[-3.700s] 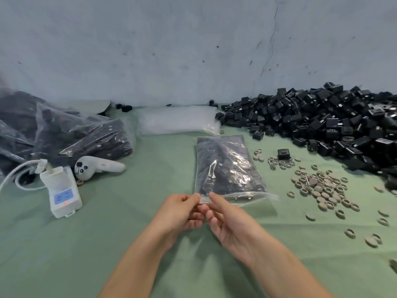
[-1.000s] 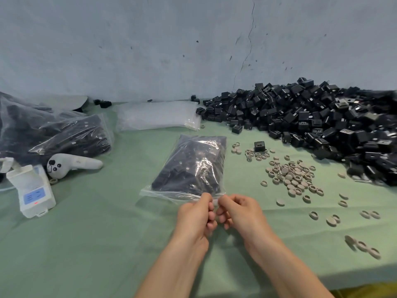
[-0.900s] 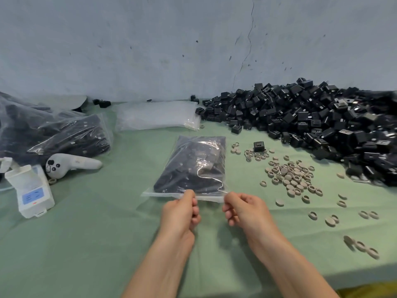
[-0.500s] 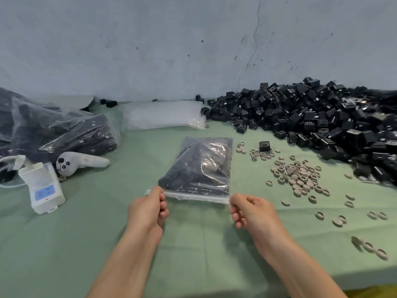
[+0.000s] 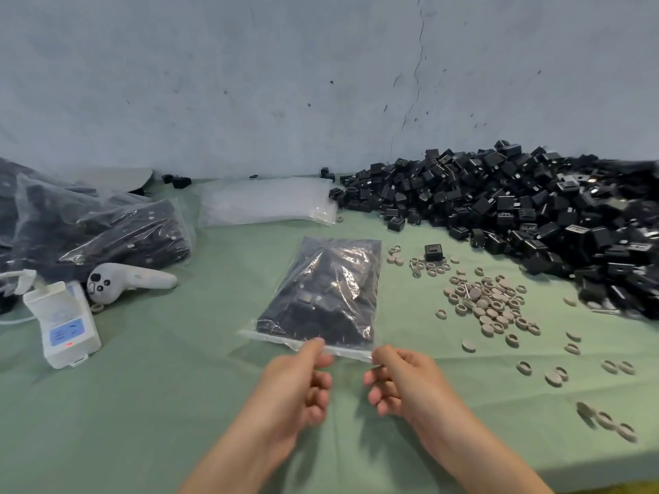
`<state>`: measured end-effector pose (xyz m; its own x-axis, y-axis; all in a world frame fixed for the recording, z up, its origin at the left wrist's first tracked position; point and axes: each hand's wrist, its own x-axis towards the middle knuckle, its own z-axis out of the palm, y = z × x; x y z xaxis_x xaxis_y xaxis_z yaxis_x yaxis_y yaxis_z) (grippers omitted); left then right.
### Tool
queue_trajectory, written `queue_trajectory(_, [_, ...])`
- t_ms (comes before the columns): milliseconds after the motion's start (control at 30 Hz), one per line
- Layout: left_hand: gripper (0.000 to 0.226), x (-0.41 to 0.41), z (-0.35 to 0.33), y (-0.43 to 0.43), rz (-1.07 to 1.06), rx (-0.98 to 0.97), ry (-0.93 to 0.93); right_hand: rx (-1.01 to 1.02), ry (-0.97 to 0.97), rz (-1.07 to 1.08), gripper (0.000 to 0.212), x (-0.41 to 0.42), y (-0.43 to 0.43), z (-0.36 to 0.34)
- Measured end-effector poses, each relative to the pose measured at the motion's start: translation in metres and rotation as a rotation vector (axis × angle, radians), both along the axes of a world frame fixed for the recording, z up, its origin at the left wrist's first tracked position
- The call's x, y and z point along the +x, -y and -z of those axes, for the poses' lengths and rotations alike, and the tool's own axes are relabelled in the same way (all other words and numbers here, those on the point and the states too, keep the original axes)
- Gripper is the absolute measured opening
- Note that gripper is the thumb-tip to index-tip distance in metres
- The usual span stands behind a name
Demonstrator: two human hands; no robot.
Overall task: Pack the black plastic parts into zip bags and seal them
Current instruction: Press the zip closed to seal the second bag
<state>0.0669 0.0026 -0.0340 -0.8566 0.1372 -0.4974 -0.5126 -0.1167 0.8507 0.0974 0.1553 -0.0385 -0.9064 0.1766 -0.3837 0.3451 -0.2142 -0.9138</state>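
Dead ahead at twelve o'clock on the bench (image 5: 160,404), the filled zip bag (image 5: 321,290) lies flat; left hand (image 5: 299,383) and right hand (image 5: 403,379) each pinch its near seal strip; slick, floppy film over a probably weighty load, so grip that stiffer strip.

Left hand (image 5: 297,381) and right hand (image 5: 403,377) pinch the near edge of a filled zip bag (image 5: 322,294) lying mid-table (image 5: 160,404).

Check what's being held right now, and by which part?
The filled zip bag, by its near zip edge: the left hand pinches it about midway along, the right hand pinches its right corner.
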Motion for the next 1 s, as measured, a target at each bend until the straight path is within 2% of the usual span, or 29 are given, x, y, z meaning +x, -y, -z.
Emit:
queue_trajectory(100, [0.022,0.007,-0.004,-0.023,0.058,-0.007,-0.051,0.014,0.011,-0.017,0.023,-0.002,0.002,0.001])
queue_trajectory(167, [0.024,0.008,-0.005,-0.032,0.065,0.005,-0.056,0.046,0.007,-0.041,0.026,-0.003,0.003,0.002])
queue_trajectory(267, [0.032,0.004,-0.005,-0.035,-0.016,0.004,-0.029,0.104,-0.029,-0.022,0.016,-0.003,0.006,0.003])
queue_trajectory(333, [0.025,-0.002,-0.007,-0.029,-0.073,-0.008,-0.042,0.140,-0.067,-0.016,0.012,-0.002,0.008,0.001])
queue_trajectory(433, [0.024,-0.010,-0.012,-0.011,-0.176,-0.028,-0.126,0.122,-0.188,-0.022,0.017,0.000,0.017,-0.007])
queue_trajectory(533, [0.030,-0.017,-0.018,0.014,-0.280,-0.074,-0.201,0.125,-0.367,-0.046,0.031,0.003,0.034,-0.018])
queue_trajectory(700, [0.034,-0.036,-0.034,0.062,-0.329,-0.016,-0.185,0.115,-0.535,-0.093,0.032,0.000,0.058,-0.035])
queue_trajectory(800, [0.034,-0.059,-0.062,0.077,-0.368,-0.010,-0.297,0.129,-0.599,-0.084,0.036,-0.008,0.081,-0.049])
queue_trajectory(900, [0.032,-0.094,-0.109,0.083,-0.365,-0.085,-0.462,0.095,-0.705,0.005,0.033,-0.027,0.107,-0.073])
queue_trajectory(1000, [0.031,-0.132,-0.168,0.086,-0.357,-0.145,-0.619,-0.052,-0.793,0.107,0.027,-0.064,0.128,-0.105])
